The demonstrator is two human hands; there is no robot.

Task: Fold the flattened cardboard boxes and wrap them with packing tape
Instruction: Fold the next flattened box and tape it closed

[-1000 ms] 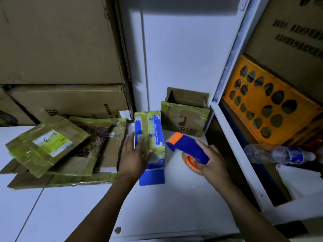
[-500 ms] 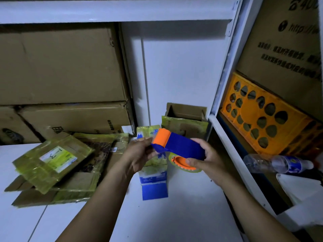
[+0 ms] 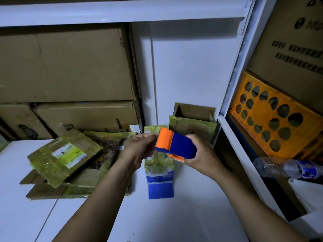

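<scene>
My right hand [image 3: 201,154] grips a blue and orange tape dispenser [image 3: 176,145], held in the air over the white shelf [image 3: 174,215]. My left hand [image 3: 139,147] has its fingertips at the dispenser's orange front end, where the tape comes out; the tape itself is too faint to see. Below the hands lies a flattened blue and white box [image 3: 160,177] wrapped in yellowish tape. A pile of flattened taped cardboard boxes [image 3: 64,159] sits to the left. An upright taped box [image 3: 192,123] with an open top stands at the back.
Large brown cartons [image 3: 66,67] fill the back left of the shelf. A white upright post [image 3: 232,95] bounds the shelf on the right. Beyond it are an orange crate [image 3: 274,123], a plastic bottle [image 3: 286,168] and a big printed carton [image 3: 293,41].
My left hand has left the flattened blue box and risen to the dispenser's front end. My right hand lifted the dispenser off the shelf. The camera has tilted upward.
</scene>
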